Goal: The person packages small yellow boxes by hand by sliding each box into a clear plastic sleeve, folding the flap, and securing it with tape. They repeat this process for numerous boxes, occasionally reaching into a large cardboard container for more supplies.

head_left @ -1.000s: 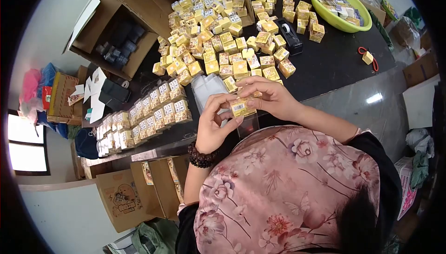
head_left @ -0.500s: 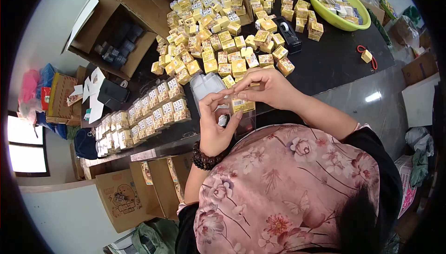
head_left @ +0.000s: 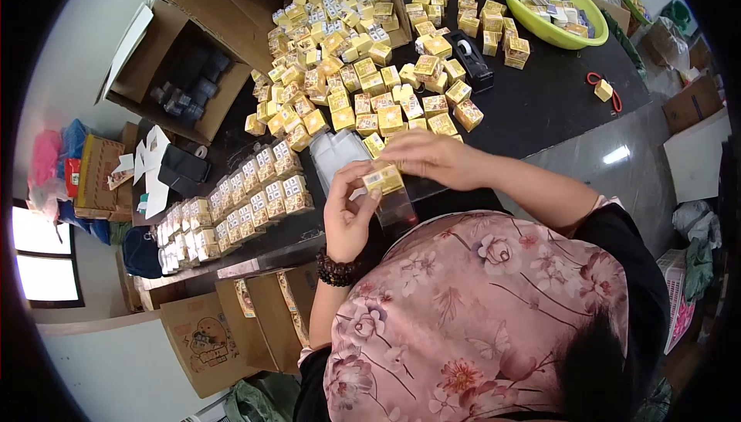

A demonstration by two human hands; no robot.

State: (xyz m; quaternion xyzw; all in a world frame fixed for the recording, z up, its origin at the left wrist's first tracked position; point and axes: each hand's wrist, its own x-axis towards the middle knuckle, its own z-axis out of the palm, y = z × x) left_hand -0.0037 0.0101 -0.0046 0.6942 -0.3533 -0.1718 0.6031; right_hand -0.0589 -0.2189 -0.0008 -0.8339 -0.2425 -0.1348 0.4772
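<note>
My left hand (head_left: 345,213), a beaded bracelet on its wrist, grips a small yellow box (head_left: 384,180) with its thumb across the front. Clear plastic packaging (head_left: 399,210) hangs below that box, above my lap. My right hand (head_left: 432,158) is stretched out flat just above the box's right side, its fingertips close to the top edge. Behind my hands lies a stack of flat clear plastic sleeves (head_left: 337,156). Just past my right fingers, loose yellow boxes (head_left: 390,118) spread over the black table.
Two rows of wrapped boxes (head_left: 255,194) run along the left. A large carton (head_left: 224,5) spills yellow boxes at the back. The tape dispenser (head_left: 472,63), lime-green basin (head_left: 552,24) of cards and red-handled scissors (head_left: 615,99) are on the right. A phone (head_left: 184,166) lies left.
My right hand has come off the yellow box and its fingers have straightened. The box has tilted and shifted slightly left in my left hand. The view has moved a little.
</note>
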